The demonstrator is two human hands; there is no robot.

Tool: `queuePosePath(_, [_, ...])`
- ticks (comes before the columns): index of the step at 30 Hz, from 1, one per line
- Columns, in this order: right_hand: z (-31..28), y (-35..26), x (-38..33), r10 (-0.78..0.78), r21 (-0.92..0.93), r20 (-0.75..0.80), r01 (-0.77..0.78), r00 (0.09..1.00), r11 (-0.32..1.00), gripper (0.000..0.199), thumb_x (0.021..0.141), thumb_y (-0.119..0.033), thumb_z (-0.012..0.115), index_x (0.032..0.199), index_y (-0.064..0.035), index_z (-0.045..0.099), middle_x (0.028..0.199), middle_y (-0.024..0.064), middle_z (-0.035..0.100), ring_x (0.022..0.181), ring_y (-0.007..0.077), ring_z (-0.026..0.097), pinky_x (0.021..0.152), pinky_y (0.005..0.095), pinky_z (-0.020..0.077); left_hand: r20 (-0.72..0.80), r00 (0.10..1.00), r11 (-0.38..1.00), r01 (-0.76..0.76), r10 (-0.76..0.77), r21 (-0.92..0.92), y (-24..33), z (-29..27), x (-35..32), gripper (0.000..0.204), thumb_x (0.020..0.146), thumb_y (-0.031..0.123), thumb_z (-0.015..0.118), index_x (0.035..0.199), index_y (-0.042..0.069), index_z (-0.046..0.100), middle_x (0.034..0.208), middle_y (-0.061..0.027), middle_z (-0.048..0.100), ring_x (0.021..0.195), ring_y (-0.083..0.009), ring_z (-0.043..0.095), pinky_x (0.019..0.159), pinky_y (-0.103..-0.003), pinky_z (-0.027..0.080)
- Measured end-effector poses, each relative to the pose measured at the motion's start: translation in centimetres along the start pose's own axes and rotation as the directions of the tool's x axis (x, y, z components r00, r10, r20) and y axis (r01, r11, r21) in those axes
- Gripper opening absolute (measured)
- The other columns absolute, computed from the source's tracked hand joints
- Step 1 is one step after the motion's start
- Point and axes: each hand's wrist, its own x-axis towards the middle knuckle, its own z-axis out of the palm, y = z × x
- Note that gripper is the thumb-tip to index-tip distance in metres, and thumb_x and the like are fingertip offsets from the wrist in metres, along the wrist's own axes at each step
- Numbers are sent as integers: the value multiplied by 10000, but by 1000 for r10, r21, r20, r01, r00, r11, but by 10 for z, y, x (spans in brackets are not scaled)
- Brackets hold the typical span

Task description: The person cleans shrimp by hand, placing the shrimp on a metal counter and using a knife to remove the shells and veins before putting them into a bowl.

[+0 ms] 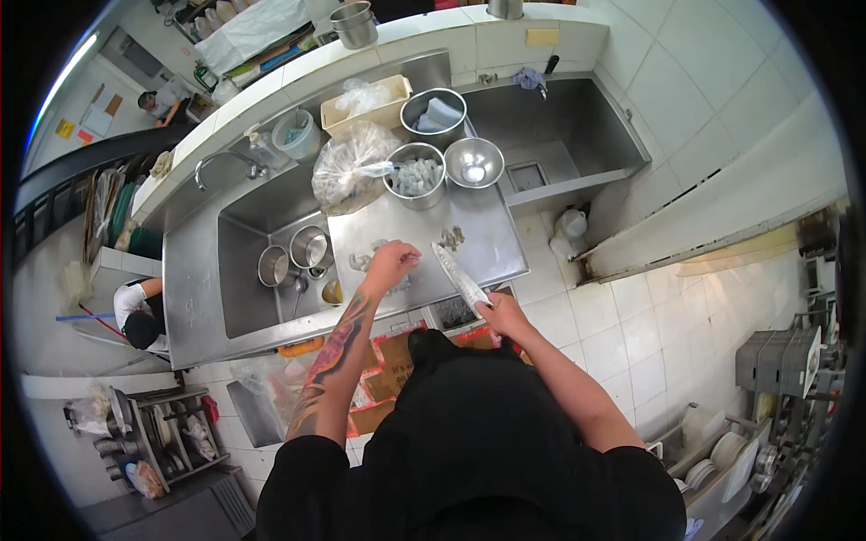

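My right hand (505, 314) grips the handle of a kitchen knife (458, 275). Its broad blade points forward and left over the steel work surface (492, 234). By the blade's tip lies a small heap of greyish scraps (451, 237). My left hand (394, 263) is over the surface left of the knife, fingers drawn together; what they hold, if anything, is too small to make out. Beside that hand lie grey, raw shrimp-like pieces (361, 261). Farther back, a steel pot (417, 200) holds more such pieces. An empty-looking steel bowl (475, 163) stands right of it.
A large clear plastic bag (354, 167) sits left of the pot. Behind are another steel pot (433, 101) and a cream bin (397, 88). A sink (248, 234) with small pots lies left, another sink (577, 117) right. Another person (140, 316) is at far left.
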Motion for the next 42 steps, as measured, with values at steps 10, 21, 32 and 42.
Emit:
queuePosePath(10, [-21,-29,-13,189,119,95,-199,977,973,402,992,-356,625,845,18,631,565,134,607,427,238,626,448,394,495,-247,967,992,-38,66,119,2,39,12,305,772,132,821,1057,77,729,989,-118,706,930,-341,672,855,-465,532])
queuePosePath(21, [-5,-13,21,105,87,102,-114,989,990,370,997,-343,637,1044,17,710,595,106,631,422,196,583,474,382,483,-271,963,964,63,10,260,21,47,12,91,788,99,772,876,78,766,912,-120,721,895,-349,676,798,-443,536])
queuePosePath(32, [-6,-12,17,87,121,161,-108,983,987,363,996,-348,637,1048,3,715,578,73,579,420,165,565,438,360,465,-322,941,975,157,-100,158,7,52,15,75,813,131,774,886,113,775,901,-103,722,847,-326,688,747,-434,546])
queuePosePath(42, [-2,-12,14,144,229,177,-183,974,956,382,982,-351,648,893,17,694,576,92,596,422,197,589,434,385,476,-339,903,943,315,-263,108,8,56,13,218,838,113,780,1055,109,806,880,-124,749,774,-263,725,710,-374,555])
